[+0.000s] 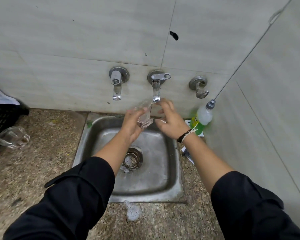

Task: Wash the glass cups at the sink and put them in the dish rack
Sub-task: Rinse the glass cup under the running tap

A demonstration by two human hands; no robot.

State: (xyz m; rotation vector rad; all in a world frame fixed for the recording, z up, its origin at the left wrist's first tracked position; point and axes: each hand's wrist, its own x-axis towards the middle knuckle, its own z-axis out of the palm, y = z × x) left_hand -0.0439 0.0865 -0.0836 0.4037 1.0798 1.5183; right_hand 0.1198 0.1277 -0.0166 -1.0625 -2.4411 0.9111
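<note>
The glass cup (144,113), clear and thick at its base, is tilted under the running tap (155,91), above the sink (173,184). The left hand (132,126) grips it firmly; the right hand (170,122) hovers beside the tap, fingers relaxed, holding nothing. Better to turn the cup slowly so water reaches inside. A second cup (13,137) lies on the table, far left of the tap.

A glass cup (144,115) was gripped by the left hand (132,127), tilted under the running tap (156,90) above the sink (173,170). The right hand (170,122) was held just beside it, fingers (165,105) relaxed. Another glass cup (13,137) was seen lying on the table (42,153) near a black rack (0,122).
</note>
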